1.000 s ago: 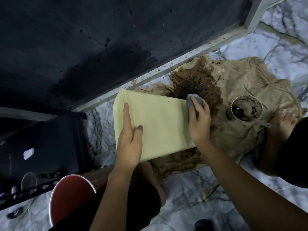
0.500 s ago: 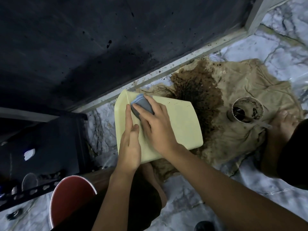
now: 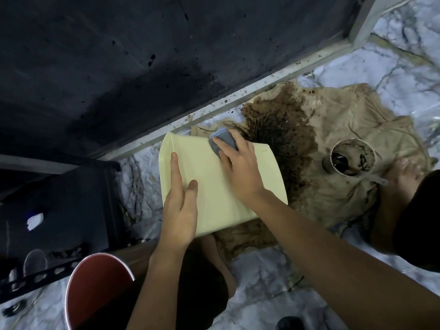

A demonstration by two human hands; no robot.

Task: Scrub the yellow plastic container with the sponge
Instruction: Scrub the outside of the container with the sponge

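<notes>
Head view, looking down at a marbled floor (image 3: 266, 277). The right hand (image 3: 240, 167) presses a grey-blue sponge (image 3: 222, 140) against the upturned flat face of the yellow plastic container (image 3: 214, 186), with its fingers curled over the sponge's near side; the sponge sits at the container's far edge, just left of that edge's middle. The left hand (image 3: 181, 206) lies flat on the container's left part, nearer the person than the sponge, with fingers straight, index finger extended toward the far-left corner and thumb laid alongside; whether any fingers wrap the left edge cannot be told. The container is tilted, its near end close to the person's knee and its right part lying over a beige cloth (image 3: 345, 139) spread on the floor. Immediately right of and beyond the sponge the cloth bears a large dark-brown stain (image 3: 281, 129). Farther right of the grip, well apart from the container, a round cup (image 3: 352, 158) holding dark residue stands on the cloth, with a bare foot (image 3: 400, 172) just beside it. Left of and nearer than the holding hand stands a red bucket (image 3: 95, 294).
</notes>
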